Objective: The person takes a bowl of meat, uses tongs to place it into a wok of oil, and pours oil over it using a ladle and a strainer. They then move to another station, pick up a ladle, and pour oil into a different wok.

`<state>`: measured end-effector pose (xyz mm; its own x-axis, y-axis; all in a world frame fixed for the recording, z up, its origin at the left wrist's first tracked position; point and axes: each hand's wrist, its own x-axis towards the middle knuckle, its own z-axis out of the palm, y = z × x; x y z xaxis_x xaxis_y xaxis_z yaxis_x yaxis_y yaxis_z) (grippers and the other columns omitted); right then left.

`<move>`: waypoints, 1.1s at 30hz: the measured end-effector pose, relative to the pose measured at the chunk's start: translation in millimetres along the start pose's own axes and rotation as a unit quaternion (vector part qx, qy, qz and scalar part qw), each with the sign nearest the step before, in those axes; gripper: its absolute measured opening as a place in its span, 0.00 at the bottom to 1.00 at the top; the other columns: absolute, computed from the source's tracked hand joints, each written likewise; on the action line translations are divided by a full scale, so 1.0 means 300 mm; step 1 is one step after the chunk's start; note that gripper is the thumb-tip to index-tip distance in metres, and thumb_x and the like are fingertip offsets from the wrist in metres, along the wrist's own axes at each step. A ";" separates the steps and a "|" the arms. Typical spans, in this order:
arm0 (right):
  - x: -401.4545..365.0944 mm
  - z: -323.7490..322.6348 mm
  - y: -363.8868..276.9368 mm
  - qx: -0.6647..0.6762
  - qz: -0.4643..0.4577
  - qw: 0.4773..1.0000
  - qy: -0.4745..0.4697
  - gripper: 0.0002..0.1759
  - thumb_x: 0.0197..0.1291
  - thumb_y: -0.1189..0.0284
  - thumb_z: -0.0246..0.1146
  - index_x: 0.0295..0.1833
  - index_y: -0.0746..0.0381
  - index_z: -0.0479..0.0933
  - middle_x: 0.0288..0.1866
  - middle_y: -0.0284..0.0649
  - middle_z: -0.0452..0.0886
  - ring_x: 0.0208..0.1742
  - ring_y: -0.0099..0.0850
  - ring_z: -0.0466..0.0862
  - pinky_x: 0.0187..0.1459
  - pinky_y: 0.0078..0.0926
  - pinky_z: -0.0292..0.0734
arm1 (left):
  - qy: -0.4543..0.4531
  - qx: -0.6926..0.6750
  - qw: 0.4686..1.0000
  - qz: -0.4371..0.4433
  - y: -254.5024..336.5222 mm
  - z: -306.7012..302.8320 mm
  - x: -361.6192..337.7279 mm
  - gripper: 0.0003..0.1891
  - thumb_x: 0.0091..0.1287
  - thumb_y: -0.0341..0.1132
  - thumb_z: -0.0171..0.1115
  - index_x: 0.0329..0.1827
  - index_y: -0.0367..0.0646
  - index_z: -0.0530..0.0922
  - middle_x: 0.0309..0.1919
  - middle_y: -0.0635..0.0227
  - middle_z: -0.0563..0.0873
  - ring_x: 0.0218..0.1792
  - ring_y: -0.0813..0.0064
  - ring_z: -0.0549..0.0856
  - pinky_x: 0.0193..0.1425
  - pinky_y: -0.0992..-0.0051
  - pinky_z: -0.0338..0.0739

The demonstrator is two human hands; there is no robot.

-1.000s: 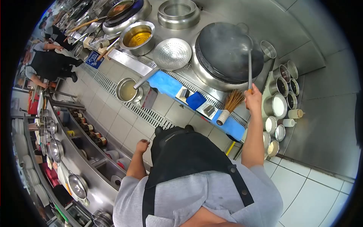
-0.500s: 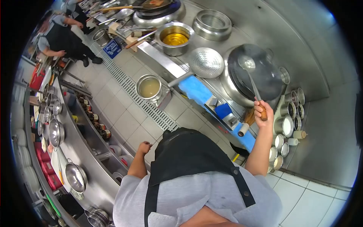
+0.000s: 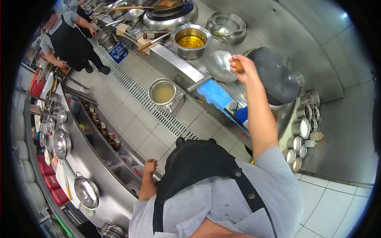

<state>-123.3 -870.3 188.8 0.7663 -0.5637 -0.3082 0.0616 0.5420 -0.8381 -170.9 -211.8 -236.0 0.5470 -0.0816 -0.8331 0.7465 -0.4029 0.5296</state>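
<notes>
My right hand is closed round the wooden handle of a ladle, whose bowl hangs beside the pot of yellow oil and in front of a lidded-looking steel pot. Beneath the ladle's shaft lies a perforated strainer, its handle reaching over the counter edge. To the right of my forearm sits a dark wok on a burner. My left hand hangs low beside my apron, fingers curled; whether it holds anything is too small to tell.
A pot of cloudy liquid stands low on a stand over the floor drain. Seasoning containers line the right. A steel counter with bowls runs along the left. A person in a black apron stands at the upper left.
My right hand has moved up and left with the ladle, from over the wok to near the oil pot. The person at the upper left has shifted, one arm now reaching out.
</notes>
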 end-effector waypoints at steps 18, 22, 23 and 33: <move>-0.478 -0.825 -0.088 -0.300 -0.085 0.900 0.305 0.32 0.61 0.79 0.62 0.73 0.64 0.71 0.25 0.35 0.78 0.18 0.22 0.75 0.17 0.24 0.70 | -0.098 0.564 0.630 0.525 -0.065 0.111 -0.060 0.18 0.68 0.38 0.66 0.58 0.40 0.81 0.40 0.61 0.90 0.32 0.68 0.90 0.27 0.63 0.81; -0.529 -1.014 -0.086 -0.272 -0.062 0.896 0.346 0.29 0.61 0.80 0.61 0.70 0.68 0.72 0.24 0.34 0.76 0.19 0.22 0.74 0.17 0.24 0.69 | -0.138 0.370 0.906 0.154 0.083 0.367 -0.052 0.20 0.67 0.39 0.68 0.55 0.31 0.82 0.36 0.58 0.90 0.34 0.67 0.91 0.33 0.66 0.84; -0.559 -1.001 -0.096 -0.268 -0.039 0.897 0.349 0.27 0.62 0.80 0.61 0.68 0.69 0.72 0.25 0.35 0.76 0.19 0.22 0.75 0.17 0.24 0.69 | -0.124 0.357 0.919 0.109 0.135 0.437 -0.053 0.21 0.67 0.39 0.68 0.55 0.29 0.82 0.34 0.57 0.90 0.34 0.67 0.91 0.34 0.68 0.85; -0.558 -0.882 -0.088 0.144 -0.023 0.987 0.074 0.04 0.67 0.78 0.60 0.44 0.63 0.71 0.37 0.41 0.79 0.26 0.23 0.77 0.22 0.22 0.71 | -0.139 0.261 0.927 0.230 0.527 0.876 -0.171 0.23 0.69 0.39 0.68 0.62 0.33 0.79 0.47 0.61 0.90 0.45 0.71 0.88 0.47 0.70 0.81</move>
<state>-422.5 -955.1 143.6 0.6575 -0.6657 -0.3530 0.2895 0.6557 -0.6973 -180.4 -510.8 -151.4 0.5894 -0.5566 -0.5856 0.1329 -0.6482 0.7498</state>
